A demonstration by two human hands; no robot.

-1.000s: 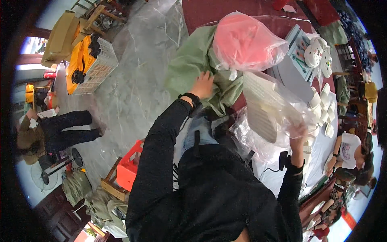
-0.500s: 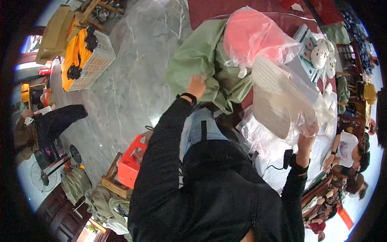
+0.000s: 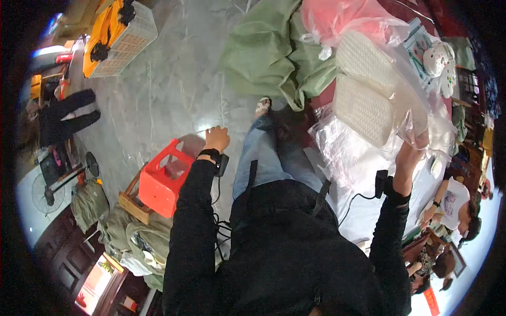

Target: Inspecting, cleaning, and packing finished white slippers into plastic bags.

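Note:
My right hand (image 3: 412, 152) is raised over the table and grips the lower edge of a clear plastic bag (image 3: 408, 108). The bag holds two white perforated oval pads (image 3: 363, 100). My left hand (image 3: 217, 139) hangs over the grey floor beside a red plastic stool (image 3: 161, 181). Its fingers are curled and hold nothing. A black band sits on each wrist. A crumpled green sack (image 3: 263, 52) lies on the floor ahead, and a pink bundle in clear plastic (image 3: 337, 16) rests behind it.
A white basket with yellow items (image 3: 118, 31) stands far left. A person sits on the floor (image 3: 66, 113) near a floor fan (image 3: 52, 184). Green bags (image 3: 132, 237) lie at lower left. Another person (image 3: 453, 203) sits at the white-covered table (image 3: 369, 210).
My left hand has let go of the green sack and pulled back toward the red stool. My right hand still holds the bag of white pads, now lifted higher.

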